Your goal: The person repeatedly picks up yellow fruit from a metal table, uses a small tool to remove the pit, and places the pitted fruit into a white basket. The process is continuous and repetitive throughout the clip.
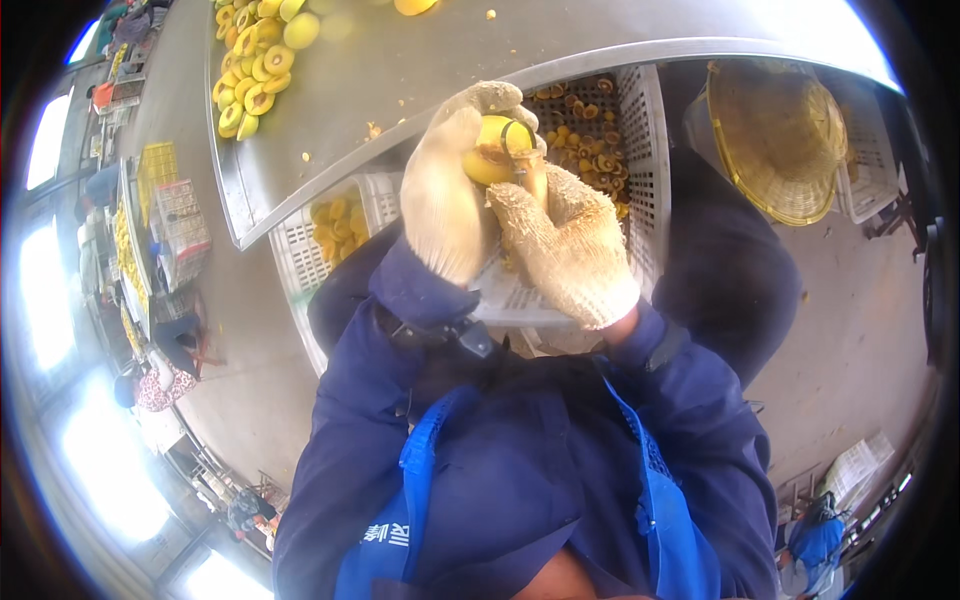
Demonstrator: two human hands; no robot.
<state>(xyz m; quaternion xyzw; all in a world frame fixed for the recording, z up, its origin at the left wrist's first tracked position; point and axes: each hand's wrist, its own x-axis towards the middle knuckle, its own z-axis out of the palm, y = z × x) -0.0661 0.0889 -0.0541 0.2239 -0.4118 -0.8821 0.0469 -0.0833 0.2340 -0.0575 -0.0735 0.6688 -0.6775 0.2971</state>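
Observation:
My left hand (450, 187), in a cream knitted work glove, holds a yellow stone fruit (487, 154), its cut flesh browned in the middle. In my right hand (566, 240), gloved alike and worn rough at the fingers, is a pitting tool (534, 169) with a pale handle and a thin curved metal loop. The loop lies against the fruit. Both hands are above the near edge of a metal table (352, 97). Halved, pitted yellow fruits (259, 71) are heaped at the table's upper left.
Below my hands a white plastic crate (651, 150) holds brown pits and scraps. Another crate (296, 247) at the left holds yellow fruit pieces. A woven straw hat (787, 142) is right of the table's underside. People (161, 386) sit at work tables far left; another person (817, 540) is lower right.

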